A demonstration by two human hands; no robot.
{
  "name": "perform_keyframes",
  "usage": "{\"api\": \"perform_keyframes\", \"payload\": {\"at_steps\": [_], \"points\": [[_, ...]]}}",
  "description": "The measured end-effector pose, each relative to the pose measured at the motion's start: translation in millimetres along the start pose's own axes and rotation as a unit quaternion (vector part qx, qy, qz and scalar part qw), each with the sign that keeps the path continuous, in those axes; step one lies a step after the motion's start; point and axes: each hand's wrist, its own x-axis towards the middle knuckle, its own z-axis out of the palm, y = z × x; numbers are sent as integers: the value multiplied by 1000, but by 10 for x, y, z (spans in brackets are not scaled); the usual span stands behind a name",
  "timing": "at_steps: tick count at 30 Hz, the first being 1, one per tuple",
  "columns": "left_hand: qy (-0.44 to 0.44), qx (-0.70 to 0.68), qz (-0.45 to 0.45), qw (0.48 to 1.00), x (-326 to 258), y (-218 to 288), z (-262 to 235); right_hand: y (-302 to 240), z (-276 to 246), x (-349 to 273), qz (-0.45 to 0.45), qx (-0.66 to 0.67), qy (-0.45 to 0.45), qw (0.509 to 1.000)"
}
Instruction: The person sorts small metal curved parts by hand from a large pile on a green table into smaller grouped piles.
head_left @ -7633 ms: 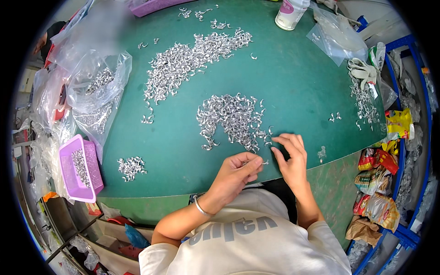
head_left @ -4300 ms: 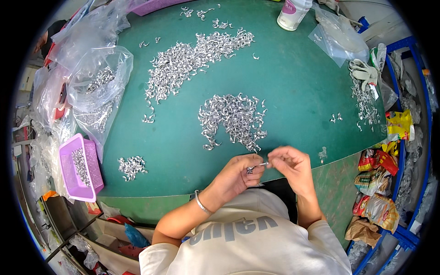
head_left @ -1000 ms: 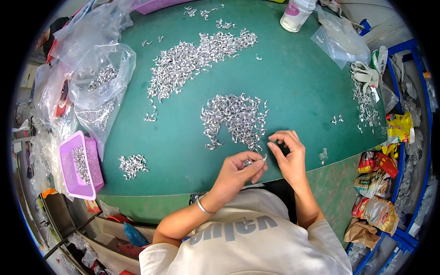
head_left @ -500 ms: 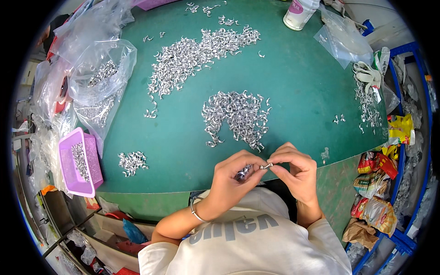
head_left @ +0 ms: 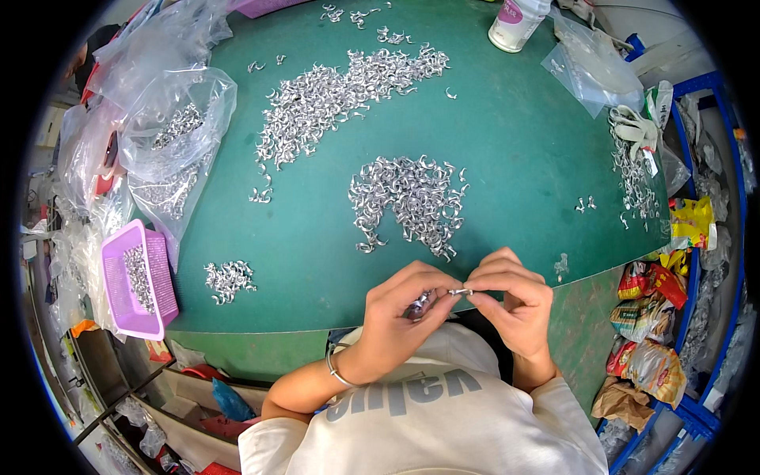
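Near the table's front edge, my left hand [head_left: 400, 313] is closed round several small curved silver metal pieces [head_left: 419, 304] in its palm. Between its thumb and forefinger and those of my right hand [head_left: 514, 305] is a small silver metal piece [head_left: 460, 291], pinched at both ends. Fingertips hide part of it, so its full shape cannot be made out. Just beyond my hands lies a heap of curved silver metal pieces [head_left: 412, 198]. Farther back stretches a larger heap of like pieces [head_left: 332, 95].
At the left stand a purple basket [head_left: 162, 285] and a clear plastic bag [head_left: 198, 150], both holding metal pieces. A small pile [head_left: 229, 282] lies near the basket. A white bottle [head_left: 516, 24] stands far right, with blue shelving [head_left: 697, 412] beyond the table's right side.
My right hand has shifted slightly right, and its fingertips are a little farther from the left ones. More of the pinched metal piece shows between them.
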Motion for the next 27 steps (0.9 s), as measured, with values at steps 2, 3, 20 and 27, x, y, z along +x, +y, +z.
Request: {"api": "perform_keyframes", "payload": {"at_steps": [2,3,20,27], "points": [[3,-4,6,1000,-1,-2,2,-6,2,2,-10,-6,2,1000],[5,-6,9,1000,-1,-2,3,-10,3,2,-15,-9,3,1000],[10,-66,3,998,-1,19,-18,-79,45,7,-51,-32,22,998],[13,-81,26,996,-2,16,-27,-63,96,-57,12,62,29,998]]}}
